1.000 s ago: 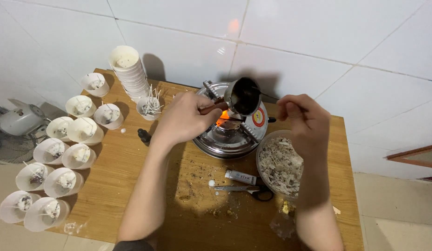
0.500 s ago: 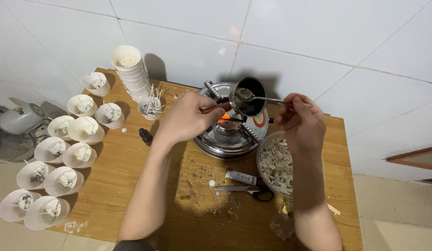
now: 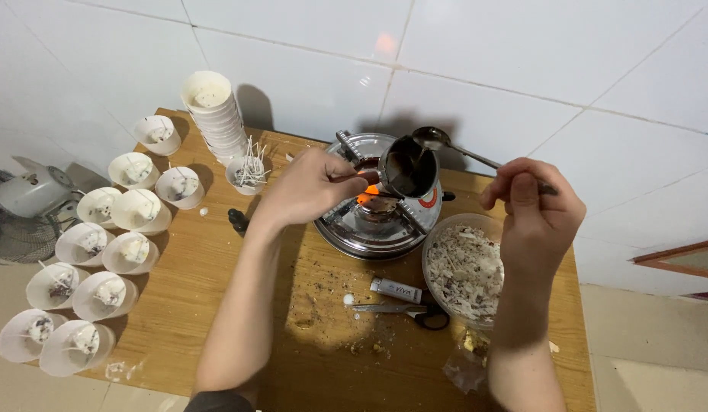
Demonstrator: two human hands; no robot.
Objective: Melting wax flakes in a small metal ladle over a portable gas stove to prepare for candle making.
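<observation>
My left hand (image 3: 308, 188) grips the handle of a small dark metal pot (image 3: 407, 166) and holds it tilted over the orange flame of a round steel stove (image 3: 373, 221). My right hand (image 3: 538, 210) holds a metal spoon (image 3: 453, 146) by its handle. The spoon's bowl hovers just above the far rim of the pot. A clear bowl of pale wax flakes (image 3: 462, 268) sits below my right hand, right of the stove.
On the wooden table (image 3: 224, 305): several white cups with wicks and wax (image 3: 110, 252) at left, a stack of white cups (image 3: 213, 114), a cup of wicks (image 3: 247, 174), a small dark bottle (image 3: 237, 222), a lighter (image 3: 394, 290), scissors (image 3: 403, 311). A fan (image 3: 26, 200) stands at far left.
The spoon has been lifted out of the pot and now hovers above its far rim. My right hand has moved right. The left hand keeps the pot over the flame.
</observation>
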